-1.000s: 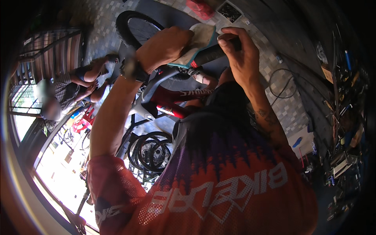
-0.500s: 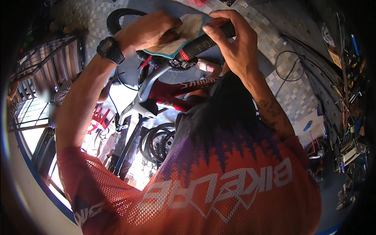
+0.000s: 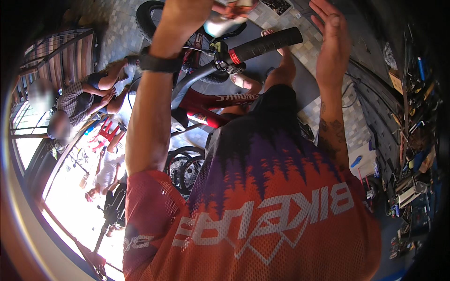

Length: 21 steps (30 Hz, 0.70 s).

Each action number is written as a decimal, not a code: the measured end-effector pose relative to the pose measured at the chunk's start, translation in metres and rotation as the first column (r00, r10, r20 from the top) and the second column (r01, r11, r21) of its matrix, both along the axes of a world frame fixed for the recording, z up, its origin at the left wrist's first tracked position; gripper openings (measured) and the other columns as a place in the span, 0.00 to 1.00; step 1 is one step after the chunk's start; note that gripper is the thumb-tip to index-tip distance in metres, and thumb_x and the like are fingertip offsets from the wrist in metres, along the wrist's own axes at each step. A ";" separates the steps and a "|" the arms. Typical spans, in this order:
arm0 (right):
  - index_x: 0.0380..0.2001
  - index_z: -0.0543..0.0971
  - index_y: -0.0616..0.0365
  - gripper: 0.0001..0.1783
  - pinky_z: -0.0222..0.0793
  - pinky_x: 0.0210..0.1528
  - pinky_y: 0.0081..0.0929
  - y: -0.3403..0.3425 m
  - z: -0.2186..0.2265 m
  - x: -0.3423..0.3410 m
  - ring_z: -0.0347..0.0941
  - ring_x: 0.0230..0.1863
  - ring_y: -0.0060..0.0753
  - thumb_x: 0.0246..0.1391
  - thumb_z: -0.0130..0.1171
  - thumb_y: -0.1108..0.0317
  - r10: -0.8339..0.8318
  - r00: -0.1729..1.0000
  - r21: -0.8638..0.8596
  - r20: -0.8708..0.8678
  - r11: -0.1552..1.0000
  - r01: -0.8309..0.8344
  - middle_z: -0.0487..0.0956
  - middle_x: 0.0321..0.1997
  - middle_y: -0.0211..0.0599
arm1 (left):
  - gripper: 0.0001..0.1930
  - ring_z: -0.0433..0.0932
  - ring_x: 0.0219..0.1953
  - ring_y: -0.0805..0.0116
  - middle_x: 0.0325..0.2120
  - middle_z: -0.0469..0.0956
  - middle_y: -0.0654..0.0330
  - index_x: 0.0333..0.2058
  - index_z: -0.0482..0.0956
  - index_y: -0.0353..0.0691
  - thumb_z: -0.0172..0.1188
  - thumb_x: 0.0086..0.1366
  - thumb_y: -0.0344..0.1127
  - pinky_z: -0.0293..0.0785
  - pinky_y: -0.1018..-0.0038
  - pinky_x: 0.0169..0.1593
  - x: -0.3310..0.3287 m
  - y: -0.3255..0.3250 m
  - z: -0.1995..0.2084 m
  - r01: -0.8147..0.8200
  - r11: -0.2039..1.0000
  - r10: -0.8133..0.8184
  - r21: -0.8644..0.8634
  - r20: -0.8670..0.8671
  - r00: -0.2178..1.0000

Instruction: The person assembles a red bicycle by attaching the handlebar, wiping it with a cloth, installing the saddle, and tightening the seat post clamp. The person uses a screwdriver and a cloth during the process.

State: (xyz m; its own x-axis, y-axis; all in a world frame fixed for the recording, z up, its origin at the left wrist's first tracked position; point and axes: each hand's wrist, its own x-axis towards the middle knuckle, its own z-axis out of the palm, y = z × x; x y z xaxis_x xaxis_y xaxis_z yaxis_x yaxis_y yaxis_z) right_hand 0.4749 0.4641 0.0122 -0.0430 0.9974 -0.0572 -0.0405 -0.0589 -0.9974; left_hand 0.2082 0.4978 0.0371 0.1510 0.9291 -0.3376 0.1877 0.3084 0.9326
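Fingers (image 3: 333,29) of right hand (image 3: 332,54) extended, empty, near black grip (image 3: 267,45); left hand (image 3: 188,11) by pale cloth (image 3: 219,26), spread and hold unclear.

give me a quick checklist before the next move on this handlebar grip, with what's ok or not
- Right hand off the grip: ok, apart from it and holding nothing.
- Grip's top side uncovered: ok, no hand or cloth lies over it.
- Left hand fully in view: not ok, the top edge cuts it off.
- Cloth firmly held: cannot tell, it is blurred near the top edge.
- Red ring at the grip's inner end tight: cannot tell by sight.
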 end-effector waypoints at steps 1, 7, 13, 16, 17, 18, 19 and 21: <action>0.66 0.72 0.65 0.30 0.63 0.73 0.37 0.001 0.009 0.001 0.70 0.70 0.38 0.77 0.50 0.51 0.010 0.999 -0.031 -0.040 0.999 -0.011 0.77 0.65 0.45 | 0.20 0.86 0.38 0.65 0.44 0.85 0.52 0.54 0.78 0.33 0.43 0.85 0.43 0.84 0.71 0.35 0.002 -0.005 0.016 0.010 0.999 -0.001 -0.033 0.280 0.960; 0.62 0.75 0.65 0.26 0.74 0.63 0.33 0.004 0.025 -0.002 0.79 0.61 0.35 0.70 0.59 0.58 0.211 0.777 -0.087 -0.593 0.943 -0.322 0.81 0.60 0.44 | 0.26 0.75 0.64 0.57 0.62 0.78 0.46 0.66 0.70 0.26 0.51 0.77 0.38 0.68 0.63 0.69 0.039 -0.050 0.057 -0.015 0.995 -0.067 0.097 0.781 0.621; 0.63 0.76 0.65 0.26 0.73 0.64 0.30 -0.023 0.018 0.074 0.79 0.59 0.32 0.67 0.61 0.61 0.543 0.823 -0.103 -0.170 0.820 -0.562 0.81 0.59 0.41 | 0.23 0.84 0.53 0.60 0.51 0.85 0.50 0.59 0.80 0.30 0.56 0.75 0.41 0.75 0.65 0.56 0.008 -0.115 0.074 -0.203 0.946 0.180 0.254 0.111 0.977; 0.64 0.74 0.65 0.26 0.72 0.68 0.37 -0.035 0.005 0.107 0.78 0.61 0.38 0.69 0.57 0.62 0.195 0.925 -0.228 -0.326 0.933 -0.277 0.81 0.59 0.43 | 0.22 0.83 0.50 0.66 0.54 0.84 0.52 0.62 0.79 0.30 0.51 0.78 0.39 0.76 0.68 0.58 -0.039 -0.177 0.095 -0.386 0.881 0.409 0.274 -0.030 0.912; 0.64 0.74 0.64 0.25 0.73 0.67 0.38 -0.038 -0.007 0.110 0.79 0.60 0.38 0.70 0.57 0.61 0.057 0.969 -0.247 -0.239 0.962 -0.117 0.81 0.58 0.43 | 0.23 0.82 0.53 0.63 0.55 0.83 0.49 0.64 0.76 0.30 0.51 0.79 0.39 0.75 0.68 0.59 -0.055 -0.202 0.104 -0.492 0.831 0.515 0.260 -0.026 0.857; 0.64 0.75 0.63 0.25 0.75 0.67 0.39 -0.041 -0.022 0.107 0.79 0.60 0.39 0.70 0.56 0.60 -0.011 0.963 -0.280 -0.269 0.958 -0.067 0.81 0.59 0.43 | 0.24 0.81 0.55 0.60 0.56 0.81 0.46 0.66 0.74 0.29 0.51 0.79 0.40 0.73 0.67 0.61 -0.070 -0.226 0.111 -0.576 0.772 0.598 0.268 0.000 0.802; 0.63 0.75 0.62 0.25 0.76 0.66 0.40 -0.044 -0.036 0.102 0.80 0.59 0.39 0.71 0.56 0.58 0.036 0.910 -0.283 -0.413 0.945 -0.166 0.81 0.59 0.43 | 0.25 0.79 0.55 0.60 0.56 0.80 0.46 0.66 0.72 0.29 0.51 0.79 0.42 0.72 0.67 0.61 -0.084 -0.247 0.117 -0.615 0.739 0.628 0.277 0.051 0.777; 0.63 0.76 0.62 0.24 0.79 0.64 0.41 -0.056 -0.072 0.075 0.81 0.59 0.41 0.72 0.55 0.58 -0.041 0.718 -0.481 -0.695 0.769 -0.421 0.82 0.60 0.42 | 0.27 0.77 0.53 0.62 0.55 0.78 0.48 0.65 0.72 0.29 0.52 0.79 0.46 0.71 0.66 0.59 -0.103 -0.285 0.123 -0.673 0.684 0.663 0.283 0.144 0.735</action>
